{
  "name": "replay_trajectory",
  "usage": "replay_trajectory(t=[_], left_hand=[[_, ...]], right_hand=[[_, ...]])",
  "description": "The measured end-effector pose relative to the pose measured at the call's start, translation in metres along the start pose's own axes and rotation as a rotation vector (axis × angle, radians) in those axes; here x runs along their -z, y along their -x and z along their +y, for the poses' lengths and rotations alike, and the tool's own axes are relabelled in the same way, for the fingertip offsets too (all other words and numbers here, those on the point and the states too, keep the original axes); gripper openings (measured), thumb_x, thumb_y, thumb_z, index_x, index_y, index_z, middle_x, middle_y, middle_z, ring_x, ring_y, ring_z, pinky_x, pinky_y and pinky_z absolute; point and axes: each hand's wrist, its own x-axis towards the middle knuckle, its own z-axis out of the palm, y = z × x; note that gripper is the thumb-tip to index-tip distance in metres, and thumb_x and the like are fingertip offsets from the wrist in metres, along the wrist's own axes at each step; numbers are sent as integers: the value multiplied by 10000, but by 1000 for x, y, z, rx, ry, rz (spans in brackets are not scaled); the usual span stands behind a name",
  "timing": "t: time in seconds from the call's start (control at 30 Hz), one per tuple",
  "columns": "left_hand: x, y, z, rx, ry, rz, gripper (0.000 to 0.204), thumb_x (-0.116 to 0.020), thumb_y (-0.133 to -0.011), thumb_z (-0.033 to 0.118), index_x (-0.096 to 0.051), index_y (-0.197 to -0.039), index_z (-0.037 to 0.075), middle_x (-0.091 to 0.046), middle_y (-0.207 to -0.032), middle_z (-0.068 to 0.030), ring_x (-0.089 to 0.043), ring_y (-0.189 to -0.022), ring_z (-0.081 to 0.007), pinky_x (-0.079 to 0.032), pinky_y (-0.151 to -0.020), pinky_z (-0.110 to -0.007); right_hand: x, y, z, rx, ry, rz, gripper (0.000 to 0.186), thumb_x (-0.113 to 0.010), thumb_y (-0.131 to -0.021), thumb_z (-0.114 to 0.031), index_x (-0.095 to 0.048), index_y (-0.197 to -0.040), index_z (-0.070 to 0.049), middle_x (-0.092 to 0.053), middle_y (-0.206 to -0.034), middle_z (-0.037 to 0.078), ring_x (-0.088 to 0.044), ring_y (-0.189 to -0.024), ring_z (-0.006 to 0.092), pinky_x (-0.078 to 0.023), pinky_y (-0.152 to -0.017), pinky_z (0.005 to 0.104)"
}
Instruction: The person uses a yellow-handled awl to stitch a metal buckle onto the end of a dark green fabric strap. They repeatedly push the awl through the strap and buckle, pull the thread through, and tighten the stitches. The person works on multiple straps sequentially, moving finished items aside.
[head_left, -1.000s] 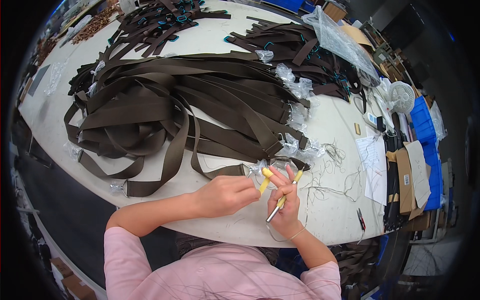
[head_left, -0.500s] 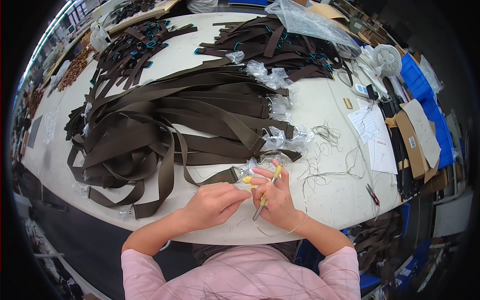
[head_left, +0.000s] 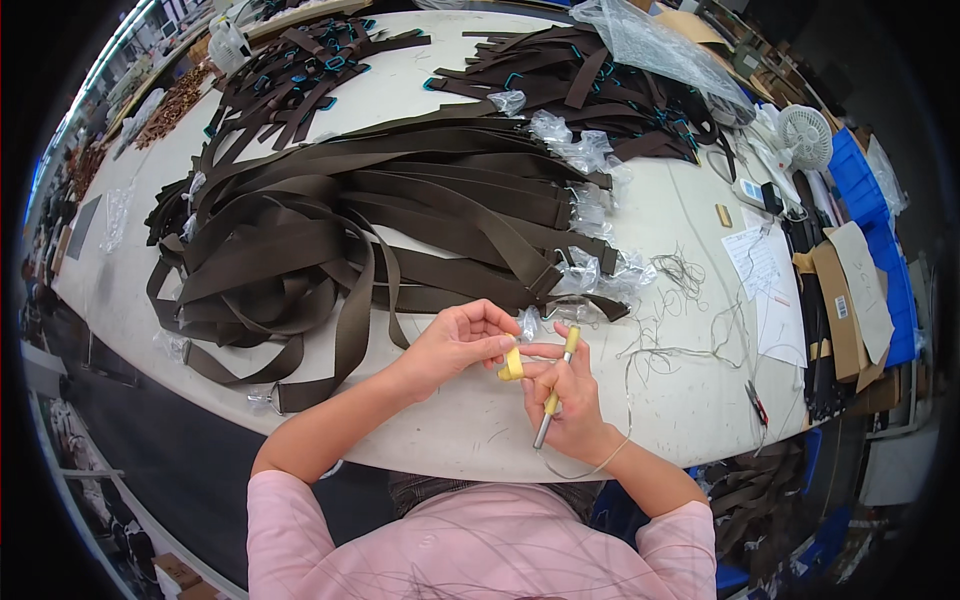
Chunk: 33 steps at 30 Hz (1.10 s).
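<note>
My left hand [head_left: 448,350] pinches one end of a strip of yellow tape [head_left: 512,361] between thumb and fingers. The strip's lower part lies against a finger of my right hand [head_left: 570,403]; whether it wraps round that finger I cannot tell. A slim pen-like tool [head_left: 551,402] with yellow wrapping and a metal tip is held slantwise in my right hand, tip down toward me. A thin pale cord [head_left: 600,466] runs from near its tip past my right wrist. Just beyond my hands lie dark brown webbing straps [head_left: 480,290] with metal buckles in clear plastic [head_left: 605,270].
Shorter brown straps with blue-edged buckles make two heaps, one far left [head_left: 300,75] and one far right [head_left: 590,85]. To the right are tangled thread [head_left: 680,275], red-handled snips [head_left: 757,402], paper sheets [head_left: 775,310], a small white fan [head_left: 803,138] and a cardboard box [head_left: 830,315].
My left hand has risen and turned, drawing the yellow tape upward from my right fingers. My right hand has shifted slightly right with the tool. The view has shifted a little too.
</note>
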Motion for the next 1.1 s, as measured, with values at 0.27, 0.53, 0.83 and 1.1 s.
replay_trajectory(t=[0.27,0.53,0.83,1.1], left_hand=[[4,5,-14,127,158,-174,183,-709,-966,147,-617,-1109,80,-661,-995,10,-626,-894,-60,-485,-814,-234],[-10,14,-18,263,436,-283,201,-684,-974,98,-591,-1151,70,-656,-1126,-13,-639,-997,-81,-531,-859,-250],[3,11,-30,179,333,-227,232,-656,-1002,177,-668,-1202,59,-660,-1155,-14,-635,-1008,-100,-526,-913,-265],[-1,12,-22,147,247,-168,304,-642,-1025,304,-693,-1150,32,-694,-1080,-25,-647,-951,-87,-519,-885,-250]], right_hand=[[4,-1,-11,174,130,-18,347,-723,-778,41,-448,-748,-169,-769,-979,-39,-663,-1186,263,-207,-1163,631],[-3,2,-10,171,-53,-59,368,-720,-804,74,-441,-795,-166,-773,-979,-15,-657,-1202,285,-240,-1159,636],[-1,0,-3,-48,-169,-68,279,-551,-925,72,-358,-928,-130,-737,-1169,163,-536,-1353,347,-129,-1225,602],[3,-10,-5,59,67,-171,292,-602,-786,117,-443,-869,-114,-710,-1217,152,-486,-1400,392,-126,-1218,615]])
